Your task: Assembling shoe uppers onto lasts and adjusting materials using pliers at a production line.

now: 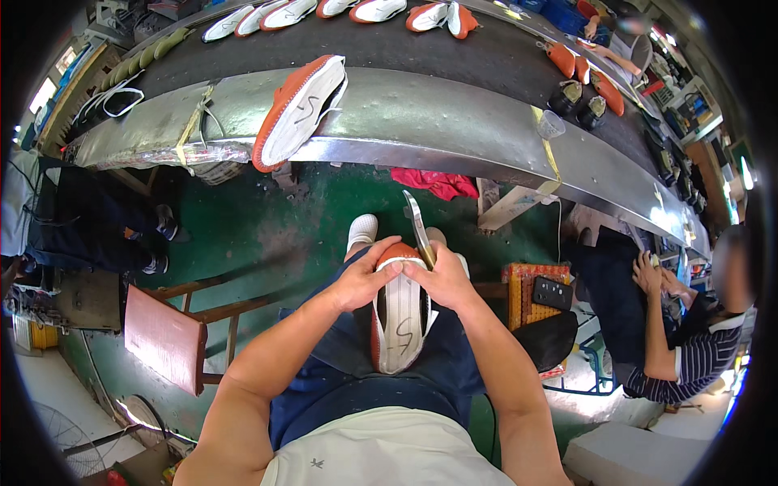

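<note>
An orange shoe upper (403, 324) with a white insole board facing up lies across my lap, a dark curved mark drawn near its heel. My left hand (365, 279) is closed round the toe from the left, its thumb pressing on the white edge. On the other side my right hand (444, 279) grips the same toe, thumb near the other thumb. A steel hand tool (416, 225) with a curved head sticks up from that right hand; its exact kind is unclear. Another orange and white shoe (300, 113) lies sole up on the bench edge ahead.
A metal-edged bench (438, 121) with a dark belt crosses ahead, carrying several shoes (377, 10) and a plastic cup (550, 125). At left stands a stool (166, 338); at right, a seat holds a black remote-like device (553, 292). A co-worker (681, 348) sits right; another person (81, 211) is left.
</note>
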Demonstrator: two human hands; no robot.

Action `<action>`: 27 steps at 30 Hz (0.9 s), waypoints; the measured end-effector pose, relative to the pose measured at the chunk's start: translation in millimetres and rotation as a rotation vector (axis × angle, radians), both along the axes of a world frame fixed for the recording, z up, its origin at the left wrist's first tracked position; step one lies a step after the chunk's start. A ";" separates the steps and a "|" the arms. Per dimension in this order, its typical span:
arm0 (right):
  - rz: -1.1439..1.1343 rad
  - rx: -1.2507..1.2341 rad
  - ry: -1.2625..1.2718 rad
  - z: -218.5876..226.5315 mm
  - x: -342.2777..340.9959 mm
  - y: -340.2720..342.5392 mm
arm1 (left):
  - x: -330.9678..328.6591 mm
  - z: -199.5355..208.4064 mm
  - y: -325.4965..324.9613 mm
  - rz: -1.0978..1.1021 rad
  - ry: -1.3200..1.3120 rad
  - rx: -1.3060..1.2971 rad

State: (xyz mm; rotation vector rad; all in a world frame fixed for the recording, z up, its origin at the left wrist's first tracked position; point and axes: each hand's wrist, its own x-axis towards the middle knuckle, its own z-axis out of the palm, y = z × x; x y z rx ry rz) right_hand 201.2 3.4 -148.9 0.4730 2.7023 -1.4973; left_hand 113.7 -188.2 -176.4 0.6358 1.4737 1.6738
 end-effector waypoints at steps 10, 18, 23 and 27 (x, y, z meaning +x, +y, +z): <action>0.079 -0.018 -0.056 2.3 -2.7 10.4 | -19.1 -28.4 3.0 0.070 -0.173 -0.083; 0.194 0.004 -0.399 29.0 23.0 1.7 | -29.6 -8.2 -0.6 -0.032 -0.033 -0.185; -0.046 0.050 -0.137 11.3 47.5 3.9 | 29.0 -17.2 -21.7 0.086 0.142 -0.434; -0.127 -0.434 -0.261 -53.0 79.3 -4.9 | 53.7 -1.5 -27.7 0.056 0.076 -0.561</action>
